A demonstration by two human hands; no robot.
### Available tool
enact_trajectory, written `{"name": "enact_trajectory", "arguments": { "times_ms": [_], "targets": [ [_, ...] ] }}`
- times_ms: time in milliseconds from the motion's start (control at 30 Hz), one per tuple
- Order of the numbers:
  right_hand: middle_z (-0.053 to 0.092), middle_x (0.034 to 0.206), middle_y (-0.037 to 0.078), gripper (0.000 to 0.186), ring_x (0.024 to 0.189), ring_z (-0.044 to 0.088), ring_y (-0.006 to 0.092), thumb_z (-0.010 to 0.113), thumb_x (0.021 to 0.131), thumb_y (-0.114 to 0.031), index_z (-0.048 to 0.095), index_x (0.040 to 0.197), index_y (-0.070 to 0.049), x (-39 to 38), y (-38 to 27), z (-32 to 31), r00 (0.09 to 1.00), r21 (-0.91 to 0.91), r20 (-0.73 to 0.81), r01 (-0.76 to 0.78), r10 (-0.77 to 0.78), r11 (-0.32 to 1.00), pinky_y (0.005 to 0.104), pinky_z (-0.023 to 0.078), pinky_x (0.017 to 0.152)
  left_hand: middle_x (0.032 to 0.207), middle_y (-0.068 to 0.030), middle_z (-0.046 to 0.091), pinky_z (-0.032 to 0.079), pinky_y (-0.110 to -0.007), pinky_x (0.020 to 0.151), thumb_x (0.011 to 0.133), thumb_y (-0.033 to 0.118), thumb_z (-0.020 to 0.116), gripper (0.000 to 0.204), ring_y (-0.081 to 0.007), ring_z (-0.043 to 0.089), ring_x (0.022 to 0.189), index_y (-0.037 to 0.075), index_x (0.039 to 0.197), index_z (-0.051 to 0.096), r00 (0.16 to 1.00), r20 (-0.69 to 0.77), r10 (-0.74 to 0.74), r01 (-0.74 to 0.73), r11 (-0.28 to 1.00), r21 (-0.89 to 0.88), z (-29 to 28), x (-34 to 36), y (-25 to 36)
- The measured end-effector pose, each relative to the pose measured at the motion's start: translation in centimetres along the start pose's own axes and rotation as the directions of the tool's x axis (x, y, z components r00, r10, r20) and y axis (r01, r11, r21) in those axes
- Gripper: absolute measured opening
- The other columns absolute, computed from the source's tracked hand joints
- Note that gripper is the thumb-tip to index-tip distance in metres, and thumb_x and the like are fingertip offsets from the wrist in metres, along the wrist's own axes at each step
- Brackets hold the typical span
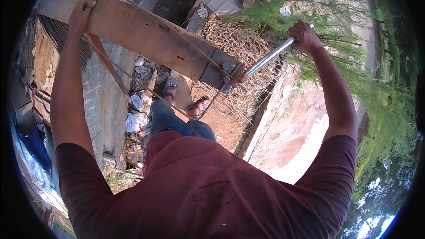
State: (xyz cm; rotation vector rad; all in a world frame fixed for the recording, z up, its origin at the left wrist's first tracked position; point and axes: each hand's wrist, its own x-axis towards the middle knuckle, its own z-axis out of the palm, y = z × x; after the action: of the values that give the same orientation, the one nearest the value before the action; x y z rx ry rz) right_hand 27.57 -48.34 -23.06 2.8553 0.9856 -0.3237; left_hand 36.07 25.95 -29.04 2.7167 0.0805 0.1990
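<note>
A: Where's the board (137, 35)?

B: It slants from the upper left toward the middle of the head view. The end with the dark plate (216, 69) is nearer the feet (170, 87).

A: And the hands?

B: The left hand (82, 17) is on the board near its upper end. I can't tell whether its fingers curl round the edge or only press. The right hand (305, 39) has its fingers wrapped round the far end of the silver bar (271, 58).

A: Does the bar meet the plate?

B: Its near end comes in just beside it, at a rusty joint (239, 79). Whether it's fastened there, I can't make out.

A: Which step is this?

B: I'd judge it's levering at the plate end: left hand steadying, right hand working the bar.

A: And the next move?

B: It probably calls for a firm left hand and even force on the bar, minding the bent rod (216, 98) beside the plate.
</note>
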Motion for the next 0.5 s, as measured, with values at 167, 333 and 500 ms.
{"name": "enact_trajectory", "arguments": {
  "times_ms": [167, 333, 500],
  "targets": [
    [0.056, 0.076, 0.007, 0.017, 0.084, 0.054, 0.0270, 0.062, 0.066, 0.001, 0.058, 0.079, -0.010, -2.5, -1.3, 1.2, 0.996, 0.022, -0.085, -0.020, 0.022, 1.000, 0.0376, 0.046, 0.080, 0.090, -0.0155, 0.065, 0.045, -0.040, 0.076, 0.088, 0.047, 0.057, 0.046, -0.0310, 0.063, 0.086, 0.003, 0.098, 0.061, 0.998, -0.061, -0.019, 0.023, 0.997, 0.068, 0.3, -0.2, -0.3],
    [0.056, 0.076, 0.008, 0.018, 0.081, 0.055, 0.0288, 0.061, 0.065, 0.001, 0.058, 0.079, -0.009, -4.8, -2.2, 1.8, 0.975, -0.021, -0.214, 0.063, -0.066, 0.998, 0.0394, 0.046, 0.077, 0.096, -0.0168, 0.066, 0.045, -0.040, 0.079, 0.087, 0.051, 0.056, 0.051, -0.0330, 0.062, 0.091, 0.004, 0.105, 0.061, 0.999, -0.046, -0.019, 0.023, 0.996, 0.086, 0.6, 0.2, -0.9],
    [0.064, 0.079, 0.009, 0.023, 0.089, 0.059, 0.0275, 0.056, 0.071, -0.005, 0.067, 0.090, -0.010, -4.7, -1.5, 0.8, 0.969, -0.005, 0.090, -0.232, 0.231, 0.973, 0.0408, 0.050, 0.079, 0.102, -0.0192, 0.065, 0.045, -0.041, 0.082, 0.088, 0.053, 0.053, 0.055, -0.0354, 0.061, 0.098, 0.004, 0.109, 0.061, 0.999, -0.033, 0.003, 0.001, 0.993, 0.114, 0.5, 0.8, -1.5]
  ]
}}
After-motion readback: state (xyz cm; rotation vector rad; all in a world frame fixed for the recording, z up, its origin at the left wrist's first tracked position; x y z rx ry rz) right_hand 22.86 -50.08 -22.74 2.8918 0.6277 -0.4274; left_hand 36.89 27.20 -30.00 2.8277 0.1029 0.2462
